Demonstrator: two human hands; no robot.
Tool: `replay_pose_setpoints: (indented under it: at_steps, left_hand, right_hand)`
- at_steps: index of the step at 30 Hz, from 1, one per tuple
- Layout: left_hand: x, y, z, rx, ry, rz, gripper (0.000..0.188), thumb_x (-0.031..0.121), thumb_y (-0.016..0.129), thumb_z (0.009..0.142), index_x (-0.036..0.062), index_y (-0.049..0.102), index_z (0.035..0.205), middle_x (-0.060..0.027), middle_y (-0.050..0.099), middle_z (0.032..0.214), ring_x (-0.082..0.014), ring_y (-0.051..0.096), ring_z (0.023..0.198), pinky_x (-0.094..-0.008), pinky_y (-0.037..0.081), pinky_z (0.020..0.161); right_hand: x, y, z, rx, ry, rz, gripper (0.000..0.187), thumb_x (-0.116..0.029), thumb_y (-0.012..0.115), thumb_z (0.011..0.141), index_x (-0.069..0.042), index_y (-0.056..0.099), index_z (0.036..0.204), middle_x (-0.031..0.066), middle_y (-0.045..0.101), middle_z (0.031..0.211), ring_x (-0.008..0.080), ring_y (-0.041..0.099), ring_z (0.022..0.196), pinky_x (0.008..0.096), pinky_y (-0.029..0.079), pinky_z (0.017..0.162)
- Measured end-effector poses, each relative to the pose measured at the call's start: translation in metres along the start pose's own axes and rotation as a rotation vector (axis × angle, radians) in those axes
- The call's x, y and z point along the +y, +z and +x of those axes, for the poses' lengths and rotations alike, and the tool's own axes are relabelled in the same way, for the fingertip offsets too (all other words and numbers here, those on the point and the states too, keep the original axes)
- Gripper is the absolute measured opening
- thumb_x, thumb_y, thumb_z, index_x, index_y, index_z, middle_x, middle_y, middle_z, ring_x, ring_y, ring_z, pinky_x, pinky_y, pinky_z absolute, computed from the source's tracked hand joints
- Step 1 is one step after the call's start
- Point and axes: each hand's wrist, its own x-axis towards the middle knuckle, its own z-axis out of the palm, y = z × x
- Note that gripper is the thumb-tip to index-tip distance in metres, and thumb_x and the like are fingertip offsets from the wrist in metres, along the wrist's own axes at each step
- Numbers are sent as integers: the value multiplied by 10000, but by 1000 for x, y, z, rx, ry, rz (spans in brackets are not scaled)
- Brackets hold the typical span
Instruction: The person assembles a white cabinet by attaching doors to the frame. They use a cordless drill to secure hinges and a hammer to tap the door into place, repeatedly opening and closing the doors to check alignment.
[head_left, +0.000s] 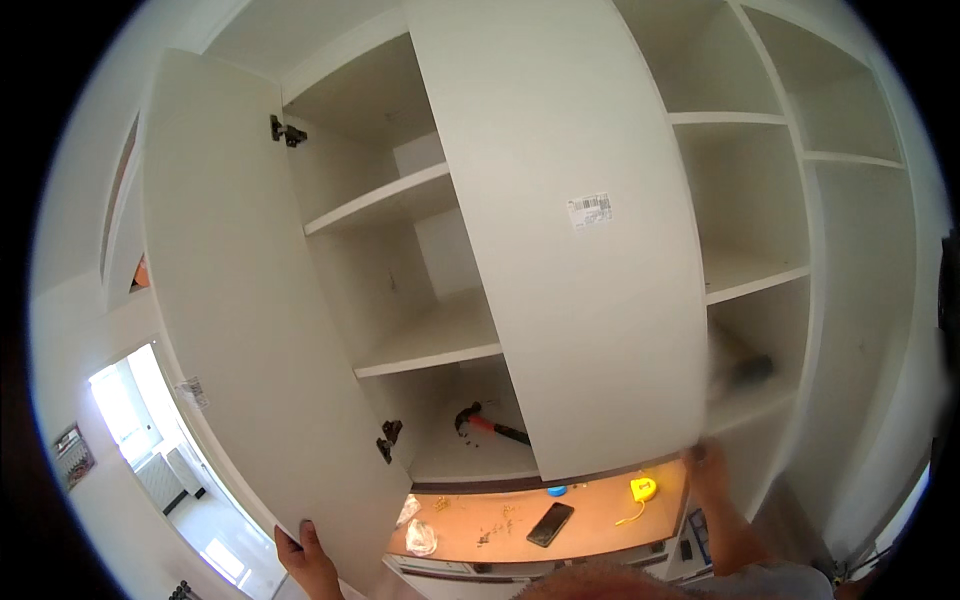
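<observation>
My left hand (308, 562) is closed on the lower edge of the left cabinet door (250, 300), which stands swung open on dark hinges (288, 131). My right hand (708, 478) grips the lower right corner of the second cabinet door (590, 300), a white panel with a label, which lies over the cabinet front. Its fingertips are partly hidden and a little blurred. Inside the open cabinet, a claw hammer (490, 427) with a red and black handle rests on the bottom shelf, its end hidden behind the second door. Small dark bits lie beside its head.
Below is an orange-brown countertop (590, 525) with a black phone (550, 524), a yellow tape measure (643, 489), a blue round item (556, 491), clear plastic bags (421, 537) and scattered small pieces. Open shelves (755, 285) on the right hold a blurred dark object (750, 370). A bright doorway (165, 440) is at left.
</observation>
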Motion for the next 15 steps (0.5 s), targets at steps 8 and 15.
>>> replay_pose_setpoints:
  at_steps: [8,15]
  left_hand:
    - [-22,14,-4,156,35,-35,270,78,554,1041,-38,543,1285,-99,649,1135,-187,592,1003,-326,487,914]
    - [-3,20,-25,479,294,557,583,142,621,993,-2,356,1491,-183,377,1545,-323,428,1389,-460,358,1146]
  right_hand:
    - [48,17,8,-2,-38,34,277,-77,809,837,-15,643,1049,126,679,979,261,695,840,396,560,775]
    - [45,16,2,59,-105,6,304,-87,813,838,-12,639,1076,133,681,989,268,696,849,394,564,793]
